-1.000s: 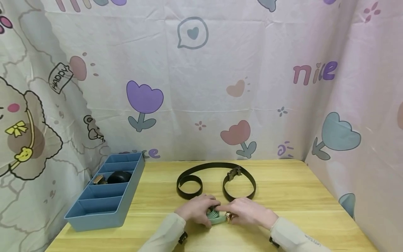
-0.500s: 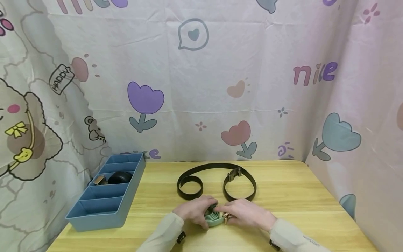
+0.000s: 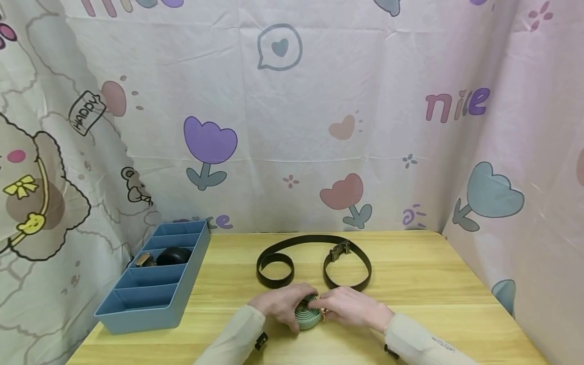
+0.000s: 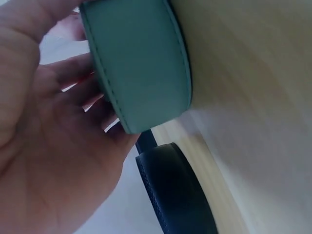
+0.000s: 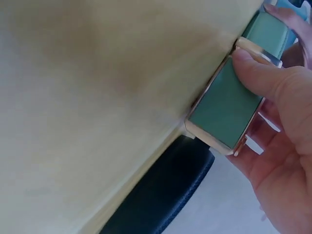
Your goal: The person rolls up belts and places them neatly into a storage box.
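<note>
A light green belt (image 3: 307,320) is wound into a tight coil standing on its edge on the wooden table. My left hand (image 3: 284,303) grips the coil from the left, fingers behind it and thumb in front. In the left wrist view the coil's smooth outer face (image 4: 141,63) shows stitching along its edges. My right hand (image 3: 353,306) pinches the belt's gold-framed buckle (image 5: 226,105) against the coil's right side, with its index finger reaching over the coil's top. Just beyond both hands lies a black belt (image 3: 315,239), loosely curled at both ends, with a metal buckle (image 3: 339,251).
On the left of the table (image 3: 456,324) stands a blue divided box (image 3: 182,299). One of its compartments holds a rolled black belt (image 3: 173,256) with a gold-coloured buckle (image 3: 145,260). A patterned curtain (image 3: 292,116) hangs behind the table and at both sides.
The green belt has wound tighter, its loose buckle end drawn in against the coil. My right hand has moved slightly left with the buckle. The black belt and box stay put.
</note>
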The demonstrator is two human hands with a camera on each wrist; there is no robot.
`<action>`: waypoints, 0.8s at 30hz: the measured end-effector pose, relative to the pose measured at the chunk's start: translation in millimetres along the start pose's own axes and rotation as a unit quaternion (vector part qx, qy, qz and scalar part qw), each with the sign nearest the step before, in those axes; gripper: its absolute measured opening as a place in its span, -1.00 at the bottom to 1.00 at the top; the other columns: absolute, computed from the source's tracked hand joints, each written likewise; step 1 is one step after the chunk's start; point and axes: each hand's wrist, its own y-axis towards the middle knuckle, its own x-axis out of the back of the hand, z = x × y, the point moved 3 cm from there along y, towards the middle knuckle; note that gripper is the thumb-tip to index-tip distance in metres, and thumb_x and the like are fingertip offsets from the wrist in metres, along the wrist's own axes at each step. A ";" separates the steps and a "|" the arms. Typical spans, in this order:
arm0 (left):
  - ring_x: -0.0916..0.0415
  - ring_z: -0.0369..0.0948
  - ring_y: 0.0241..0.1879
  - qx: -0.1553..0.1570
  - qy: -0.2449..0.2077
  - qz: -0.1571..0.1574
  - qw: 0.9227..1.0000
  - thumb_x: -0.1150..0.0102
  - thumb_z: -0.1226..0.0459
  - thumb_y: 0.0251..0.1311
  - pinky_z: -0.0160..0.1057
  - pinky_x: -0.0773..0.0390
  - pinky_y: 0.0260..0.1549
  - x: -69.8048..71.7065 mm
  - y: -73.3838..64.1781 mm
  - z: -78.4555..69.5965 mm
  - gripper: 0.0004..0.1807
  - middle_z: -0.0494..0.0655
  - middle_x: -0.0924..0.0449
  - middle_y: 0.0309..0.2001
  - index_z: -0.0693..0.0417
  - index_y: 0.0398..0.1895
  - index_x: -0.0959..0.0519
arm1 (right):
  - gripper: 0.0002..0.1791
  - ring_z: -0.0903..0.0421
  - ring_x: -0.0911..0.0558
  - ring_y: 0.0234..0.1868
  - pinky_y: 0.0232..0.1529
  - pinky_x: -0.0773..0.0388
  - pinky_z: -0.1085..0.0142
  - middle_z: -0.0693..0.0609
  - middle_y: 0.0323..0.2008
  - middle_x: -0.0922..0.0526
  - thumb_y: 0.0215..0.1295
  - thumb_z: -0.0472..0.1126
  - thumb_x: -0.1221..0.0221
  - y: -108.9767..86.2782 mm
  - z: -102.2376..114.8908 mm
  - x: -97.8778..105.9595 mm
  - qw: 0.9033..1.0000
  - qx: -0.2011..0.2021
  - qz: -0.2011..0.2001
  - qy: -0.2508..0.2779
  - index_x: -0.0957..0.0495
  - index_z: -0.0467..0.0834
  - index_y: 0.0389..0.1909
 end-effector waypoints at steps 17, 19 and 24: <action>-0.63 0.00 -0.21 0.159 -0.261 -0.096 0.947 -0.29 -0.11 0.15 0.01 -0.65 -0.28 5.9 -10.5 11.4 -0.30 0.05 -0.57 0.00 0.01 0.28 -0.40 | -0.37 0.48 -0.44 -0.50 -0.46 -0.35 0.68 0.19 -0.34 -0.71 0.10 -0.31 -0.31 -9.0 -5.6 -0.3 0.996 -0.052 -0.063 0.040 -0.50 0.03 0.26; -0.64 -0.02 -0.36 0.152 -0.351 -0.111 0.917 -0.29 -0.04 0.18 -0.02 -0.67 -0.44 4.9 -9.4 11.6 -0.42 0.07 -0.56 -0.08 -0.02 0.21 -0.43 | -0.35 0.48 -0.39 -0.54 -0.51 -0.29 0.70 0.18 -0.32 -0.72 0.10 -0.33 -0.29 -9.8 -5.6 1.6 0.995 -0.061 -0.075 0.040 -0.48 0.04 0.28; -0.65 -0.02 -0.42 0.134 -0.495 -0.154 0.844 -0.27 0.05 0.23 0.02 -0.67 -0.47 7.3 -3.9 9.5 -0.47 0.16 -0.51 -0.08 -0.06 0.21 -0.37 | -0.41 0.49 -0.38 -0.55 -0.52 -0.29 0.73 0.12 -0.31 -0.73 0.16 -0.33 -0.28 -7.1 -5.8 8.7 0.989 -0.084 -0.121 0.027 -0.50 -0.01 0.26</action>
